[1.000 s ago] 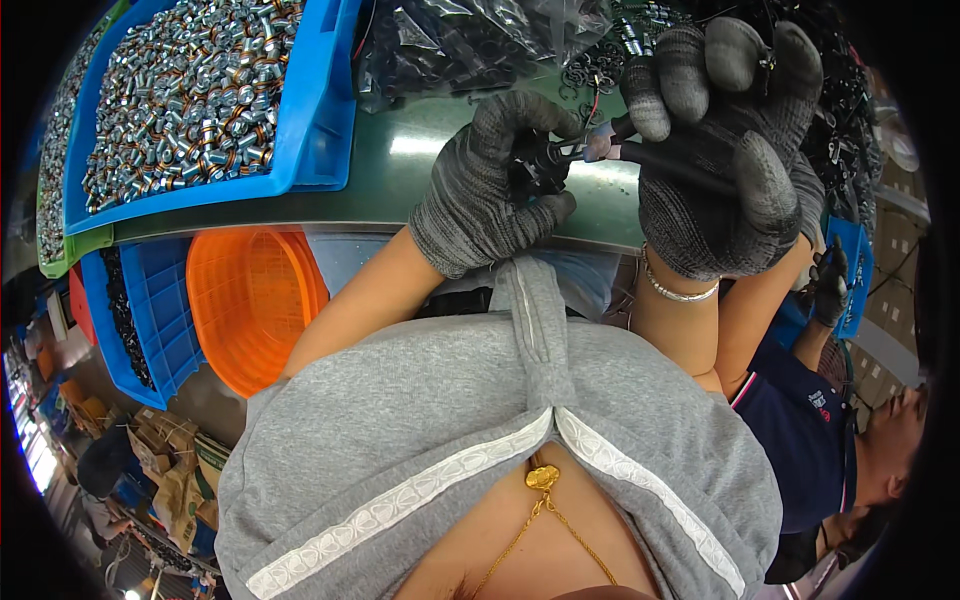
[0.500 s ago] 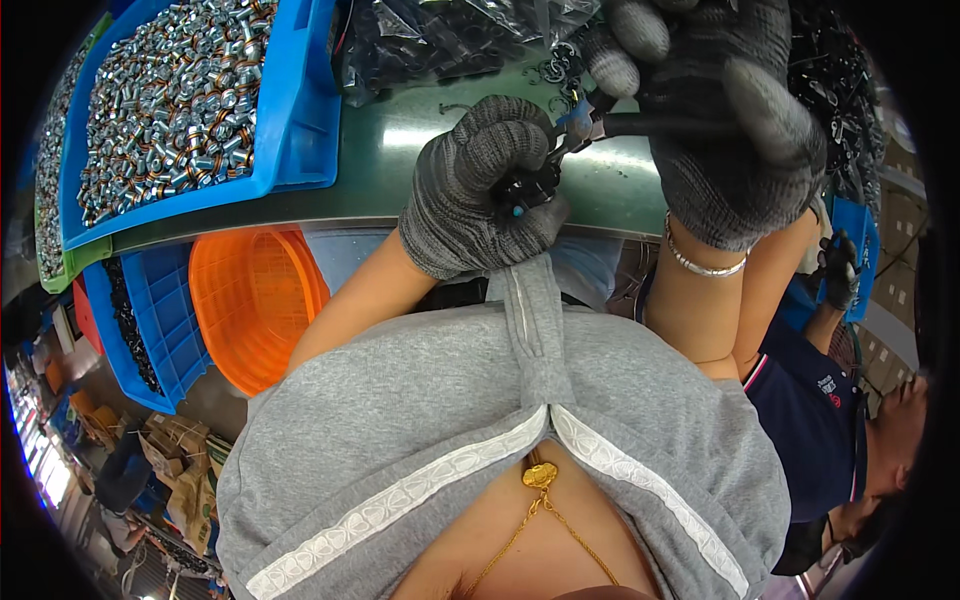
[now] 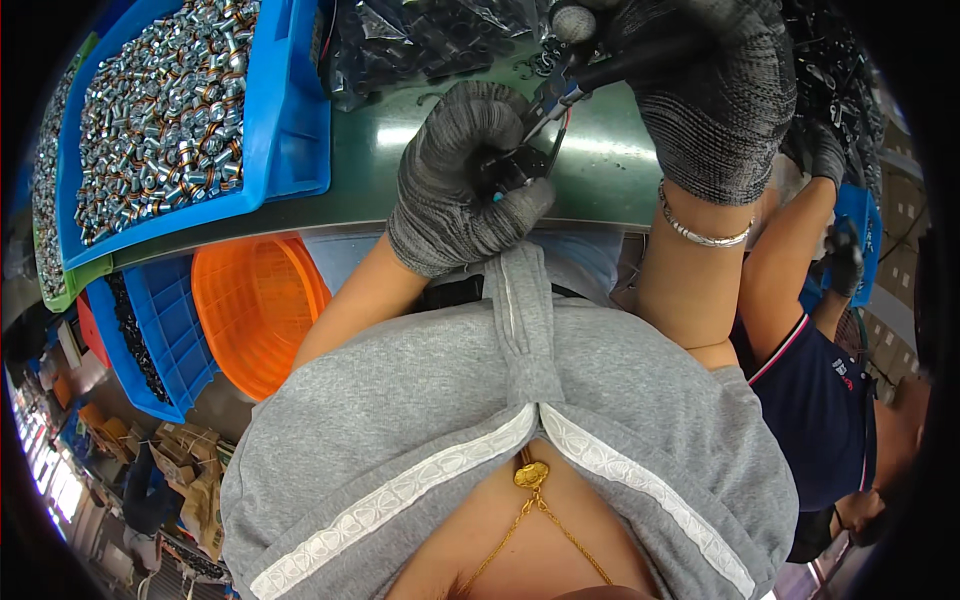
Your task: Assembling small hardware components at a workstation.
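Observation:
My left hand, in a grey knit glove, is closed around a small black part with a spot of blue on it. The fingers cover most of that part. Gloved the same way, my right hand grips a pair of pliers by the dark handles. The pliers' metal jaws point down to the left, and their tips reach the part in my left hand; whether they pinch anything is too small to tell. Small dark retaining clips lie on the green table just beyond the pliers.
A blue bin of metal fittings stands at the left. Behind my hands lies a clear bag of black parts. Below the table's edge are an orange basket and a blue crate. A co-worker in dark clothing works at the right.
My right hand has turned and shifted slightly left, and the pliers now slope down toward the part. My left hand has moved a little left. A co-worker's gloved hand has come forward at right.

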The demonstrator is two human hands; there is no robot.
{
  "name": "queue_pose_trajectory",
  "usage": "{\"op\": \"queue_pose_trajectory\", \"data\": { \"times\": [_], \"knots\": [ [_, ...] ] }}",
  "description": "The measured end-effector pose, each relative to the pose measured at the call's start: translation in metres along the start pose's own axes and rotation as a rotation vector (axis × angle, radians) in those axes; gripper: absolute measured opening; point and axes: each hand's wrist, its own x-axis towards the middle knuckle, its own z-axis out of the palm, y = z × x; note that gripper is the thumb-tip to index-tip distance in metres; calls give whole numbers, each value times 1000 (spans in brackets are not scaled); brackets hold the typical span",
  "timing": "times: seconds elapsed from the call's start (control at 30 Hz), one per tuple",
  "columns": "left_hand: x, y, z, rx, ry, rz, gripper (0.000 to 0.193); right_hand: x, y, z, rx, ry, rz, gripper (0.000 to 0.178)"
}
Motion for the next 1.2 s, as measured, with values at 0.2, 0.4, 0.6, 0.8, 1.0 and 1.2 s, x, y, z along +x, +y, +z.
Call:
{"op": "queue_pose_trajectory", "data": {
  "times": [0.2,0.4,0.6,0.8,1.0,1.2],
  "knots": [
    [3,10,-1,-75,-69,-207,52,-4,15,-3,58,-36,-235,57],
    [4,4,-3,0,-133,-243,53,-12,-3,12,186,142,-76,61],
    [3,5,2,-7,-116,-232,55,-7,10,-9,-6,-63,-234,63],
    [6,3,-1,49,-182,-178,53,-6,7,-14,116,-237,-331,49],
    [6,8,2,-29,-157,-272,54,-12,6,-14,252,95,-359,40],
    [0,5,1,-39,-113,-263,59,-12,10,-23,59,-8,-334,38]
  ]
}}
